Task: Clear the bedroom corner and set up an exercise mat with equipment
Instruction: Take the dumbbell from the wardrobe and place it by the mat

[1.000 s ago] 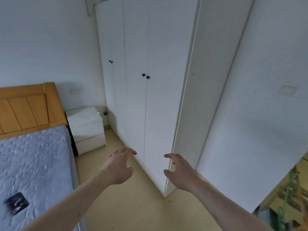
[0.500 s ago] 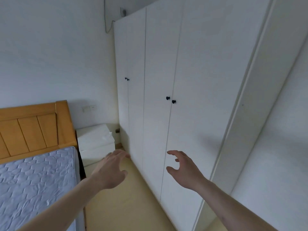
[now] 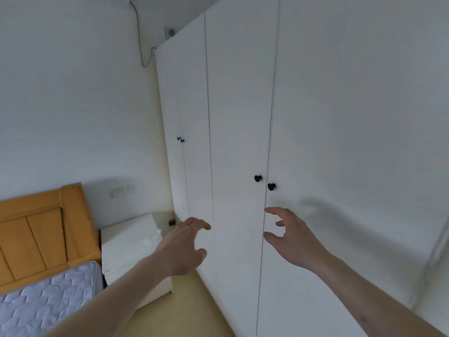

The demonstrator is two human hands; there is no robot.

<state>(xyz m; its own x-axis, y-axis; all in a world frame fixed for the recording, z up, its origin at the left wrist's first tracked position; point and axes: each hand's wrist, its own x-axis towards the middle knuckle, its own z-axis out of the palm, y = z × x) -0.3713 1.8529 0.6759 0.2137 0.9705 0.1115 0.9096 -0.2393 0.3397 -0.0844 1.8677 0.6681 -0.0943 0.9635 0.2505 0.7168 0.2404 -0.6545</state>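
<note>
Here, wardrobe [image 3: 315, 142]: white, doors closed, black knobs [image 3: 258, 178] beside the seam, contents hidden.
Hands: left hand [image 3: 182, 246] and right hand [image 3: 290, 237] apart, fingers loosely spread, holding nothing, before the doors.
Nightstand [image 3: 131, 242]: white, between wardrobe and bed [image 3: 48, 310].
Writing: none legible.

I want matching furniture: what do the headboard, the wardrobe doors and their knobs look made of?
Headboard: orange-toned wood, smooth and probably varnished; panel seams show.
Wardrobe doors: flat matte white board, likely laminate or painted; no grain is visible.
Knobs: small, round, black; metal or plastic, too small to tell.
</note>
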